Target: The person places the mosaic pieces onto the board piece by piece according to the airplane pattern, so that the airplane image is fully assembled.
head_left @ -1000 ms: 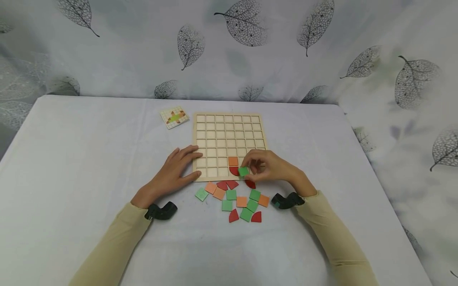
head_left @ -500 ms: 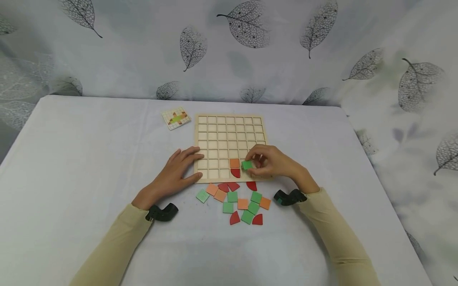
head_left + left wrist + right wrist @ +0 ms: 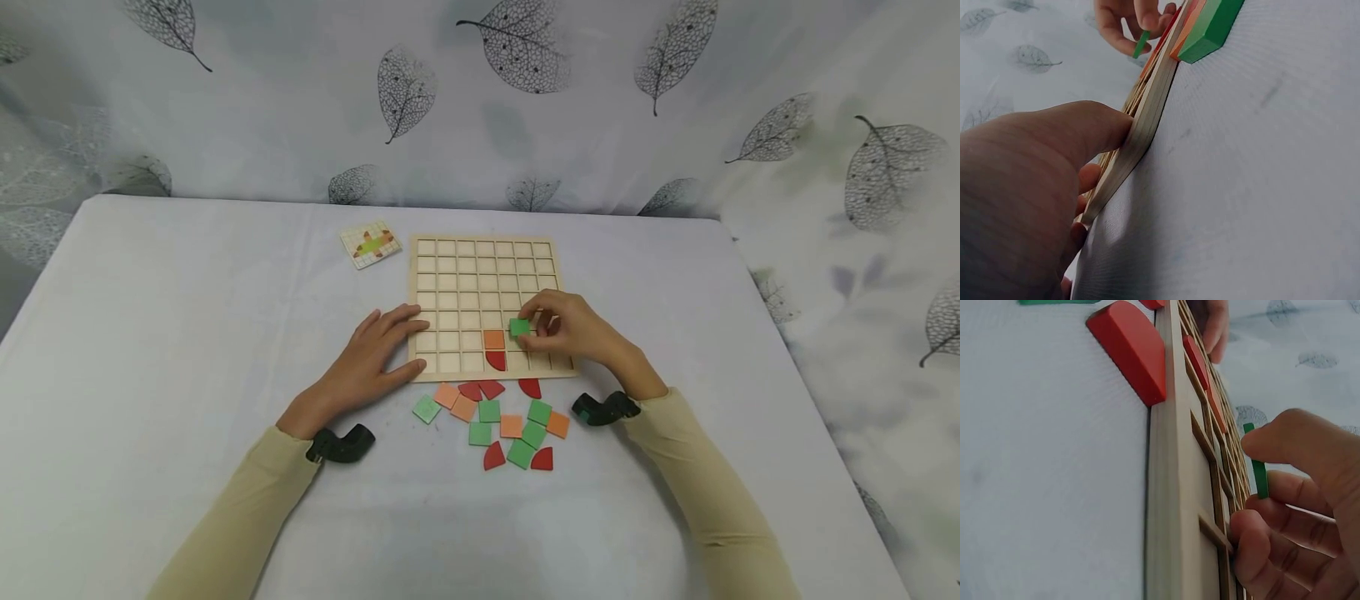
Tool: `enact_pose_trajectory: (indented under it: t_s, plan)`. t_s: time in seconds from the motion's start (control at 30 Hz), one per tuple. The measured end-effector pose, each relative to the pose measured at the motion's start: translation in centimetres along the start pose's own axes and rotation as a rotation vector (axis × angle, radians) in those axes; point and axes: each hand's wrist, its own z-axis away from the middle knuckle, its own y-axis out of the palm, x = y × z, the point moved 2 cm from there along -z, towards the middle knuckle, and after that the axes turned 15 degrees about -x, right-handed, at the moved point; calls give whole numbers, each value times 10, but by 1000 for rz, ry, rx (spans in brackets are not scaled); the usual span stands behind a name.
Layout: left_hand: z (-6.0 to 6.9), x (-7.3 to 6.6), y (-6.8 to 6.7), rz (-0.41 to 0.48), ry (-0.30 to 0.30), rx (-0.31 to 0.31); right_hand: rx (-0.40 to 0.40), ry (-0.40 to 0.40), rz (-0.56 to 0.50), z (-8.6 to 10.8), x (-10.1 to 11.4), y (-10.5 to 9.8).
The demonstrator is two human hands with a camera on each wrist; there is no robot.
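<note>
Between thumb and fingers my right hand (image 3: 568,327) pinches a green square tile (image 3: 519,327), held just above the gridded wooden board (image 3: 446,284); the right wrist view shows the tile (image 3: 1259,469) edge-on, off the board. An orange square (image 3: 493,339) lies in a board cell, with a red quarter-round piece (image 3: 496,360) in the cell just below it. Spread along the board's left edge, my left hand (image 3: 367,358) touches the frame with its fingertips. In the left wrist view its thumb (image 3: 1094,125) rests against the board's edge.
Loose green (image 3: 480,433), orange (image 3: 512,426) and red (image 3: 542,459) pieces lie on the white table (image 3: 187,333) below the board. A small pattern card (image 3: 371,244) lies at the board's upper left. Leaf-printed cloth (image 3: 285,100) hangs behind.
My right hand has carried the green tile up the board, away from the near edge, to beside and slightly above the orange square. My left hand stays on the board's edge.
</note>
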Motion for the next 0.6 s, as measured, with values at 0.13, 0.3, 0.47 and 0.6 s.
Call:
enact_pose_trajectory:
  t_s: [0.13,0.3,0.47,0.6]
  plan:
    - [0,0,0,4,-2,-1,-10,21,25,-1,-2,1]
    - [0,0,0,3,-3,0,-20,31,43,-2,-1,1]
    - [0,0,0,3,3,-3,-34,34,66,-3,0,3]
    - [0,0,1,5,4,-6,-42,56,92,-4,0,5]
